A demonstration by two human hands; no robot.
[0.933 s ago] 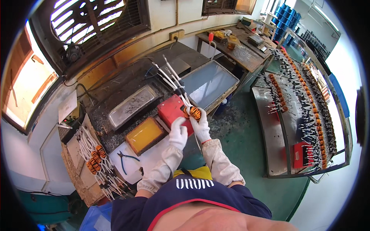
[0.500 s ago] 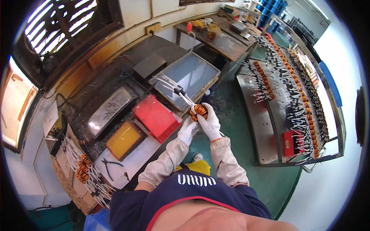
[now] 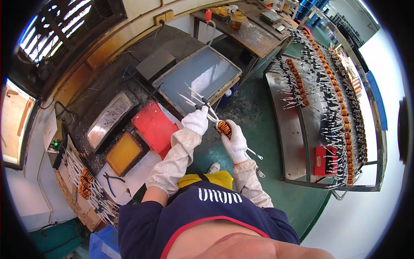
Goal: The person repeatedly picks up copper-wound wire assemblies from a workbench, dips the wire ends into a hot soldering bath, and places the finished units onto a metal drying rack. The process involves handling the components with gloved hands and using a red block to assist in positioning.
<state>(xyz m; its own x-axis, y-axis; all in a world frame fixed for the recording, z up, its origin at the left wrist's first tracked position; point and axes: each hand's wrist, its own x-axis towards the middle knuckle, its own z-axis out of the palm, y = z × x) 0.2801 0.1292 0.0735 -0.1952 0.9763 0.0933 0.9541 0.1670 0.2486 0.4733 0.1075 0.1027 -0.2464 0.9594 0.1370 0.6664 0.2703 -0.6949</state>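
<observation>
My right hand [image 3: 235, 142], in a white knit glove, is closed round a ring-shaped coil of copper wire [image 3: 224, 128]. White leads [image 3: 211, 115] run up from the coil, with black sleeves [image 3: 201, 105] partway along them. My left hand [image 3: 196, 121], gloved too, pinches these leads by the sleeves; their far ends fan out over the near edge of a grey, shiny-surfaced rectangular tray [image 3: 236, 77]. Below my right hand, another white lead [image 3: 252, 152] sticks out with a metal ring terminal at its end. My palms hide part of the coil.
On the bench left of me are a red plastic bin [image 3: 154, 128], a yellow block in a dark frame [image 3: 124, 154], a metal pan [image 3: 108, 121] and pliers [image 3: 109, 183]. More coils [image 3: 85, 183] lie at lower left. A metal rack [image 3: 282, 129] with rows of coils stands right.
My left hand has slid up and left from beside the coil onto the leads. The coil has turned in my right hand, and a lead end now shows below it. My view has shifted slightly.
</observation>
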